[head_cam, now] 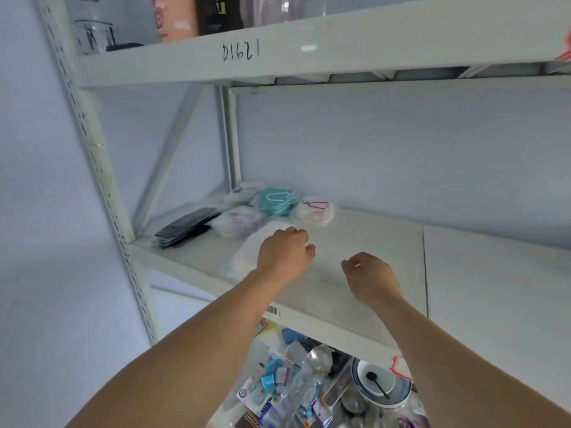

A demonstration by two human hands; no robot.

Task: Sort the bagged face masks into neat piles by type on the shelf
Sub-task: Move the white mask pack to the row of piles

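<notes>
Black flat packets [185, 227]: far left of left hand.
White bagged masks [247, 257]: under left hand.
Left hand [284, 251]: fingers curled on white pile, grip unclear.
Teal bagged mask [276, 200]: beyond left hand.
Right hand [370, 273]: loosely curled, holding nothing, above white metal shelf [463, 273].

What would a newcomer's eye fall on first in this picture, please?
Probably the two bare forearms reaching in, the left hand on a white bagged mask pile at the shelf's front left. Next the teal bagged mask among paler bags at the back left, and the handwritten "D1621" on the beam above.
</notes>
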